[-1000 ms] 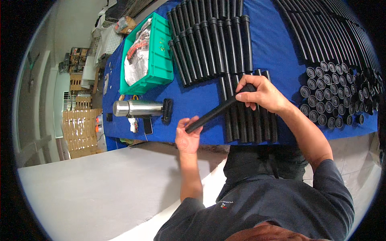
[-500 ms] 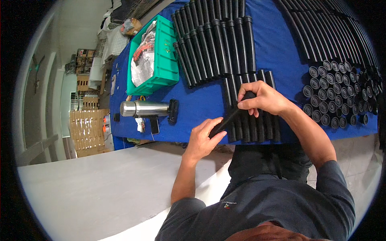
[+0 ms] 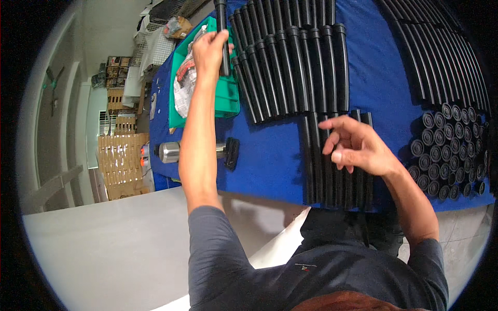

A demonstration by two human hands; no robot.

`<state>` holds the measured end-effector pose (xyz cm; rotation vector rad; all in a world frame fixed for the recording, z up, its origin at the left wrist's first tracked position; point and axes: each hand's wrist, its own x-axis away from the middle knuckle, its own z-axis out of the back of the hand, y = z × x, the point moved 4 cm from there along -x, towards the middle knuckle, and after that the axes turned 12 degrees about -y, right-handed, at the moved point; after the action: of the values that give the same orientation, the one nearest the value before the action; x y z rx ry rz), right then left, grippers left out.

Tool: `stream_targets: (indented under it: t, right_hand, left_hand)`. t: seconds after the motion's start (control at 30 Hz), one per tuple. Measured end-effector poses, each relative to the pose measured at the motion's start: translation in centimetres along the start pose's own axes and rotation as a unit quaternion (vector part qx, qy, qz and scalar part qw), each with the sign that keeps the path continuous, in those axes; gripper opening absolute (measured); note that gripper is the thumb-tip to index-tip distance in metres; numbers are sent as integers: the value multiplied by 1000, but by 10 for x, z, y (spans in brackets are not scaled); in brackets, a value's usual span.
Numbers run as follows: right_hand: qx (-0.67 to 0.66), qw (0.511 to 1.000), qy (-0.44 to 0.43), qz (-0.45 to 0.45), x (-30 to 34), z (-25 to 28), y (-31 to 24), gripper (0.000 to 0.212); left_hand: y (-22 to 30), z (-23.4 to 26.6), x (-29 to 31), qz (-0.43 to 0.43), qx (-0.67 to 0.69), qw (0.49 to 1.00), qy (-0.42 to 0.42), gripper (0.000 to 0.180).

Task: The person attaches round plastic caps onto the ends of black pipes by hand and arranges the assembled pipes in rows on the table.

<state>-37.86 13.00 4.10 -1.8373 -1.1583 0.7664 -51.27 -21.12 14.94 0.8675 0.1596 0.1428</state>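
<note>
My left hand (image 3: 209, 57) is stretched far forward, with its fingers wrapped round a black tube (image 3: 221, 18) that has a wider cap at its far end. It holds this tube beside the green crate, left of the rows of capped black tubes (image 3: 280, 72). Nothing is in my right hand (image 3: 365, 147), whose fingers are loosely bent and apart. That hand hovers over a group of black tubes (image 3: 311, 176) lying side by side near the table's front edge, hiding part of them.
The green crate (image 3: 228, 103) contains crumpled paper or plastic. A steel flask (image 3: 170, 152) lies behind my left forearm. Many round black caps (image 3: 441, 150) are clustered at the right, nearer than long black tubes (image 3: 425, 62). A blue cloth (image 3: 270, 166) covers the table.
Both hands were together on one black tube above the front group. My right hand has let go, and my left hand has carried the tube forward and left to the crate's side.
</note>
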Motion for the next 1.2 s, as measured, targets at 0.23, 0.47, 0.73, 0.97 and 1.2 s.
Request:
stream_targets:
  t: [0.23, 0.47, 0.73, 0.97, 1.2]
  right_hand:
    - [19, 999, -41, -7, -4, -1, 3, 55]
    - [13, 999, -47, -12, -4, 2, 0, 50]
    - [31, 999, -41, -5, -7, 4, 3, 48]
    - [16, 999, -25, -22, -5, 6, 8, 49]
    - [6, 999, -22, -35, -6, 5, 11, 47]
  left_hand:
    - [-81, 22, -120, 90, -367, 920, 108, 49]
    - [-103, 3, -130, 193, -380, 899, 99, 43]
    - [-127, 0, -127, 176, -382, 903, 92, 45]
    - [-127, -2, -127, 166, -409, 896, 49, 51]
    - [-123, -2, -119, 151, -402, 901, 55, 61]
